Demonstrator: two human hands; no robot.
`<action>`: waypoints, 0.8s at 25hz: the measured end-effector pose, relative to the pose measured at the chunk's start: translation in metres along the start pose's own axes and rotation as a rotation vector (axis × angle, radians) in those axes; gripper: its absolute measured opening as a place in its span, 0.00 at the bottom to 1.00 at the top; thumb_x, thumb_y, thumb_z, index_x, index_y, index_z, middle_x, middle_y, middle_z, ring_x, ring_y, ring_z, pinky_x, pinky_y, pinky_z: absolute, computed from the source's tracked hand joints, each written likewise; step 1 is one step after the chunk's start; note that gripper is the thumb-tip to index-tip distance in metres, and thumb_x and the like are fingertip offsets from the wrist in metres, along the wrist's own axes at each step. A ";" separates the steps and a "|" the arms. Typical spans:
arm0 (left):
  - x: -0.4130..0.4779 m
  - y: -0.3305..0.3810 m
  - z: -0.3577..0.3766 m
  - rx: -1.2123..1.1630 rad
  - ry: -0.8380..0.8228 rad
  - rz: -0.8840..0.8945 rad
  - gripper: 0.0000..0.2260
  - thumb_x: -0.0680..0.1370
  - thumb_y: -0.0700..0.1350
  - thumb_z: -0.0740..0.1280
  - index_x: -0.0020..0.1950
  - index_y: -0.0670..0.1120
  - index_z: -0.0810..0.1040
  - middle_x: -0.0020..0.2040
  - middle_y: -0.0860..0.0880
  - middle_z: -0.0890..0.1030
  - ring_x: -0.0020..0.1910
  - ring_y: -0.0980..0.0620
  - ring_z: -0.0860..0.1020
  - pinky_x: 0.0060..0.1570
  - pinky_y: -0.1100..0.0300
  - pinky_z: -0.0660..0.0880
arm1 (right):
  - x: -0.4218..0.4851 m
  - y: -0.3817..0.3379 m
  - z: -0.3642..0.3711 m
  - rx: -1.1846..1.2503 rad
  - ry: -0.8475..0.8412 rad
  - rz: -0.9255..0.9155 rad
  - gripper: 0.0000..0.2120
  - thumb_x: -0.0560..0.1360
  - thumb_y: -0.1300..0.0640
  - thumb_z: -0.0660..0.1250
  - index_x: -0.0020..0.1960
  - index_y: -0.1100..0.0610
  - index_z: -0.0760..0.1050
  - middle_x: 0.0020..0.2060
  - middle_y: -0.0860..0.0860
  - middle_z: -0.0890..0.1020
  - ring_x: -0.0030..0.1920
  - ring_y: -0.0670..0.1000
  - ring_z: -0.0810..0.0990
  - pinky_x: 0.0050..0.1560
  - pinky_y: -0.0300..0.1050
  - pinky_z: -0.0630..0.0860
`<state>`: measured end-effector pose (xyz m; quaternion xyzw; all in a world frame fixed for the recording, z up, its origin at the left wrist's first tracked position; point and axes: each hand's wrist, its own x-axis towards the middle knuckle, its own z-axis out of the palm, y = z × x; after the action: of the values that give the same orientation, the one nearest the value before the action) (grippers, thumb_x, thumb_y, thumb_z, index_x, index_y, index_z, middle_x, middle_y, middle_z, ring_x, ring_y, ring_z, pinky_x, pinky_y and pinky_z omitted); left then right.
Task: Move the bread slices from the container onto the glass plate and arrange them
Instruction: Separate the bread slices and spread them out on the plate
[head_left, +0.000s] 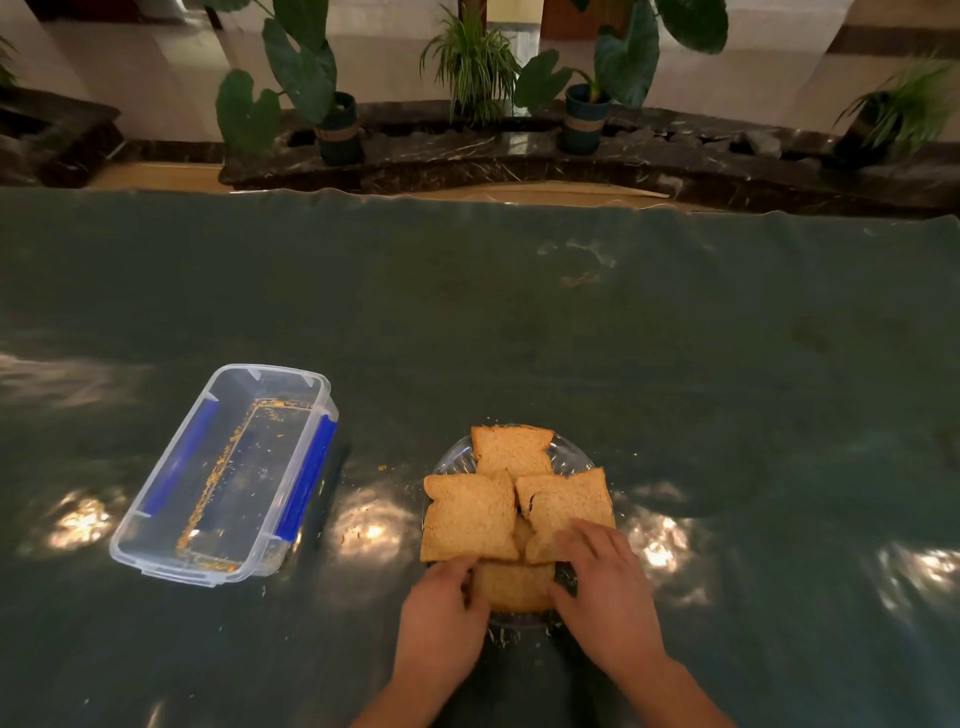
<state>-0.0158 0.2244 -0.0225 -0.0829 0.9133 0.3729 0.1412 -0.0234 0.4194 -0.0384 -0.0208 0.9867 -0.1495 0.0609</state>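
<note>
Several brown bread slices lie overlapping on the glass plate: a far slice, a left slice, a right slice and a near slice. My left hand touches the near slice's left edge, fingers curled against it. My right hand rests on the near corner of the right slice and the right edge of the near slice. The clear plastic container with blue clips stands to the left, holding only crumbs.
A dark green glossy cloth covers the table, with crumbs scattered around the plate. Beyond the far edge runs a dark marble ledge with potted plants.
</note>
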 end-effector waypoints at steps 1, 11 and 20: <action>-0.002 0.003 0.003 0.011 -0.007 0.002 0.08 0.76 0.47 0.65 0.54 0.54 0.79 0.44 0.55 0.79 0.42 0.58 0.77 0.44 0.61 0.75 | -0.002 -0.001 0.001 -0.026 -0.013 -0.002 0.25 0.65 0.46 0.73 0.61 0.49 0.76 0.62 0.48 0.77 0.64 0.53 0.73 0.63 0.50 0.72; -0.001 0.006 0.005 -0.006 -0.061 -0.012 0.10 0.75 0.45 0.65 0.55 0.55 0.80 0.49 0.55 0.80 0.45 0.60 0.78 0.45 0.63 0.76 | 0.002 0.007 -0.003 -0.068 0.023 -0.065 0.24 0.65 0.45 0.75 0.60 0.49 0.77 0.61 0.49 0.78 0.62 0.54 0.74 0.63 0.53 0.72; 0.005 0.009 0.004 -0.083 -0.053 -0.070 0.17 0.75 0.44 0.66 0.65 0.52 0.76 0.57 0.53 0.81 0.48 0.60 0.79 0.50 0.63 0.76 | -0.007 0.014 0.002 0.123 0.197 0.205 0.18 0.67 0.55 0.77 0.55 0.56 0.80 0.59 0.57 0.78 0.57 0.59 0.75 0.59 0.56 0.75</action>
<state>-0.0217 0.2334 -0.0205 -0.1107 0.8896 0.4074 0.1746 -0.0164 0.4328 -0.0437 0.0984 0.9738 -0.2038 -0.0203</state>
